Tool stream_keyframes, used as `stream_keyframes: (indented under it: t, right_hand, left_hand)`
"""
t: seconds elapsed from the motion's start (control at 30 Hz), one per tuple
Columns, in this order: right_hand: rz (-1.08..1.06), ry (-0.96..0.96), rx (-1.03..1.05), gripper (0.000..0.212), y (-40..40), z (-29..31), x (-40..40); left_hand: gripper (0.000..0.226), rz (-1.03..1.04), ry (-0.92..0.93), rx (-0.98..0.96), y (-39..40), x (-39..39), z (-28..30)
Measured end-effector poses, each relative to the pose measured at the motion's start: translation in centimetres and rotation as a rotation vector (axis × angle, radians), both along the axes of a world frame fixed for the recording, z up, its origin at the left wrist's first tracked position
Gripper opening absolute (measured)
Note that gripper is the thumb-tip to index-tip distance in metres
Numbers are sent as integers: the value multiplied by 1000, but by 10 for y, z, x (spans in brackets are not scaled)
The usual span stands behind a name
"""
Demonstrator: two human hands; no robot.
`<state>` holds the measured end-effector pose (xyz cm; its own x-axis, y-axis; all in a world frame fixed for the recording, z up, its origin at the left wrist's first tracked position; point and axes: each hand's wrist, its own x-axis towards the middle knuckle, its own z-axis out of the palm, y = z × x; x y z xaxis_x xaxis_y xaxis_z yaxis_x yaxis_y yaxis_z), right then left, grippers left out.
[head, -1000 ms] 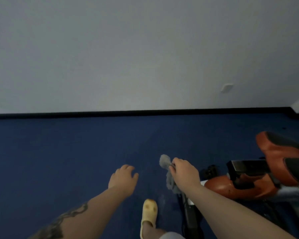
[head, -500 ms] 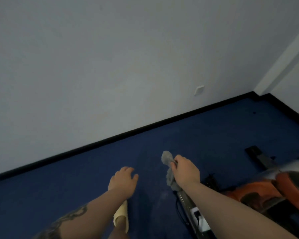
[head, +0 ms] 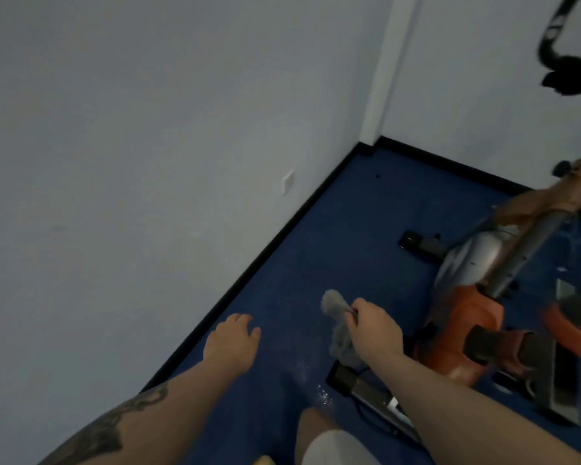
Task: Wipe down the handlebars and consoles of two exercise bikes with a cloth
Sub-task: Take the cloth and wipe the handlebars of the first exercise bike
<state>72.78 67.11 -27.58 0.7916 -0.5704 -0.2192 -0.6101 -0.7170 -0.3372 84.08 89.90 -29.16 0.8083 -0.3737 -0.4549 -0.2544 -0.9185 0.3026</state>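
Observation:
My right hand (head: pixel 373 330) grips a grey cloth (head: pixel 335 305), which bunches out above and below the fist. My left hand (head: pixel 232 340) hovers over the blue carpet with relaxed fingers and holds nothing. To the right stands an orange and silver exercise bike (head: pixel 467 286), its grey post rising toward the upper right. A black handlebar (head: pixel 564 67) shows at the top right corner against the wall. No console is visible. Both hands are apart from the bike.
The bike's black rear floor bar (head: pixel 363 385) lies just below my right hand, and its front bar (head: pixel 420 245) lies farther back. A black pedal (head: pixel 490 344) sticks out at the right. White walls meet in a corner (head: pixel 369 149) with a black skirting.
The view has swung right and tilted, bringing the room corner, the bike's post and the handlebar into sight. Both hands keep their pose, the right one still gripping the cloth.

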Motion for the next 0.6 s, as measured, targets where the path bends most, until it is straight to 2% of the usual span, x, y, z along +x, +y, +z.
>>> stream_keyframes:
  t: [0.3, 0.47, 0.6]
  right_hand:
    - [-250, 51, 7, 20, -66, -14, 58]
    - [-356, 32, 9, 20, -113, -12, 103]
    - [-396, 24, -18, 20, -156, -5, 140]
  left_hand:
    - [51, -290, 10, -28, -109, 110, -15]
    - [51, -372, 14, -9, -169, 176, -13]
    - [51, -392, 11, -66, -222, 219, -7]
